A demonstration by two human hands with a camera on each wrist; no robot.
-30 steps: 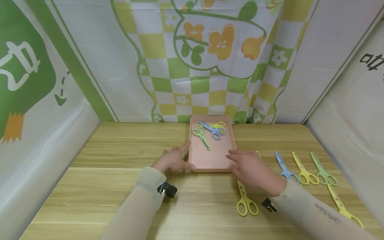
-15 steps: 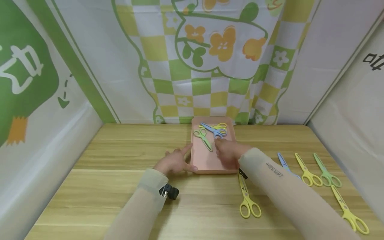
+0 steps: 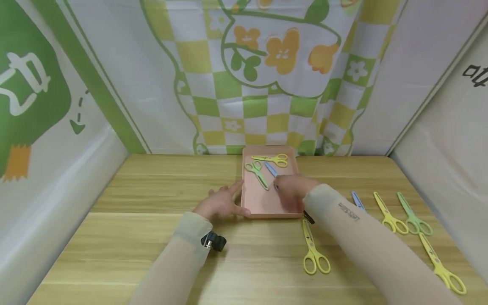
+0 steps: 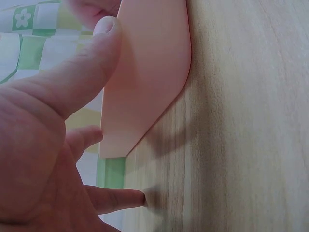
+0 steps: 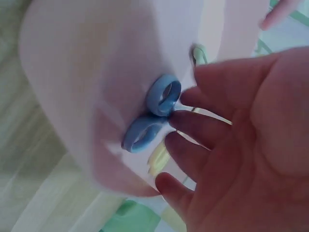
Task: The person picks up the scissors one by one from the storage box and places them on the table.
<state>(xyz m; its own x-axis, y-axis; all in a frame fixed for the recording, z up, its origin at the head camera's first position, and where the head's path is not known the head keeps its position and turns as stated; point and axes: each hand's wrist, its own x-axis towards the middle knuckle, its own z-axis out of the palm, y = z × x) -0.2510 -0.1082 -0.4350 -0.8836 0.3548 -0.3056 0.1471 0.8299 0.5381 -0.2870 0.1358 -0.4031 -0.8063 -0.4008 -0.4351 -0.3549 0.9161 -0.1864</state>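
A pink tray stands at the back of the wooden table. My left hand is spread at its left side, thumb at the near corner; in the left wrist view the thumb touches the tray wall and one fingertip meets the tabletop. Inside the tray my right hand holds blue scissors, hiding most of the handles in the head view. Both blue finger loops show beside the fingertips in the right wrist view. Green scissors and yellow scissors also lie in the tray.
On the table right of the tray lie yellow scissors, with another blue pair partly behind my right forearm. Farther right are a yellow pair, a green pair and one more yellow pair. A checked curtain hangs behind.
My right hand has moved from the tray's right edge into the tray. The blue scissors have shifted toward me, off the yellow pair. My left hand has stayed in place.
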